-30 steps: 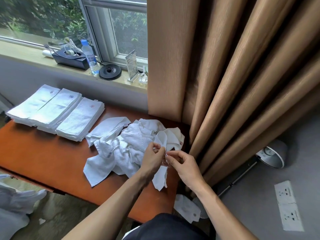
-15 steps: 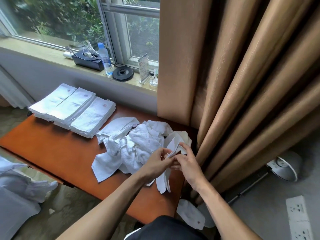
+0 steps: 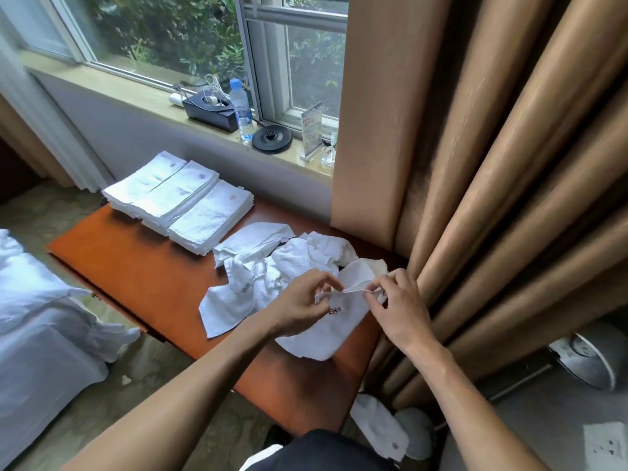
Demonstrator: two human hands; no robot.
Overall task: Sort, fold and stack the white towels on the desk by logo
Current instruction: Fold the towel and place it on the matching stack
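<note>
A white towel (image 3: 324,329) with a red logo hangs over the orange desk (image 3: 153,283), stretched by its top edge between both hands. My left hand (image 3: 302,305) pinches the left corner and my right hand (image 3: 396,307) pinches the right corner. Behind them lies a loose heap of white towels (image 3: 272,263). Three folded stacks (image 3: 180,195) sit side by side at the desk's far left, each with a small logo on top.
Heavy tan curtains (image 3: 475,164) hang just right of the desk. On the windowsill stand a water bottle (image 3: 242,108), a black box (image 3: 210,110) and a round black base (image 3: 272,139). A white towel (image 3: 380,426) lies on the floor beside the desk; white bedding (image 3: 37,317) at left.
The hands have moved apart and spread the towel's top edge, so its red logo now faces me. The view has swung left.
</note>
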